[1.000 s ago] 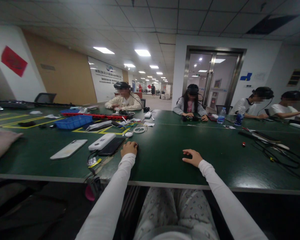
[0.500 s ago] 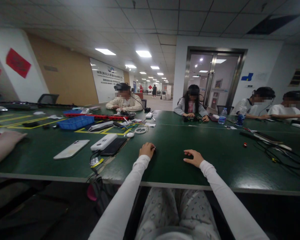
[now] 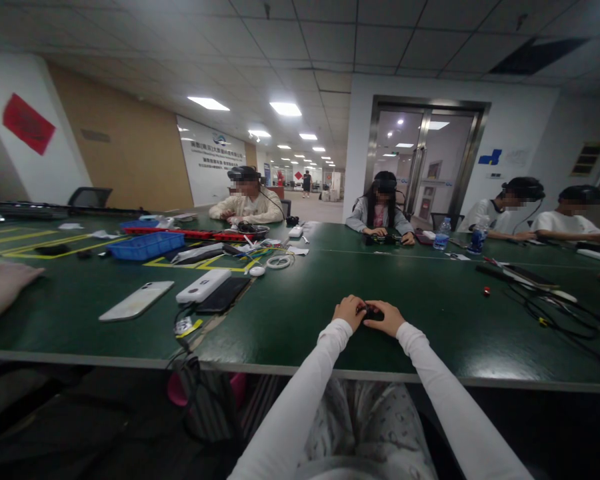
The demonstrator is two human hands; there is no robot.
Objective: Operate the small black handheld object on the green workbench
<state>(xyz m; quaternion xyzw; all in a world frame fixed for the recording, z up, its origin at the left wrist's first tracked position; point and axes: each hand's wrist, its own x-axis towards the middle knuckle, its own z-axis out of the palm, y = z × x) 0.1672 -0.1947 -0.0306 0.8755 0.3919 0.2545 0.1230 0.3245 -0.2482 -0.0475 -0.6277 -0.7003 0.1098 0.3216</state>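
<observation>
Over the green table my two hands meet at a small black object; its kind I cannot make out. My left hand is closed on its left side. From the right, my right hand curls its thumb and fingers round the same object. The fingers cover most of it, and it sits at or just above the tabletop.
To the left lie a white phone, a white power bank, a dark flat device and a blue basket. Cables and a small red item are on the right. Several people sit around the table.
My left hand has moved right, bringing the dark object to my right hand. My right hand, empty and open before, has closed on it. The view has shifted slightly.
</observation>
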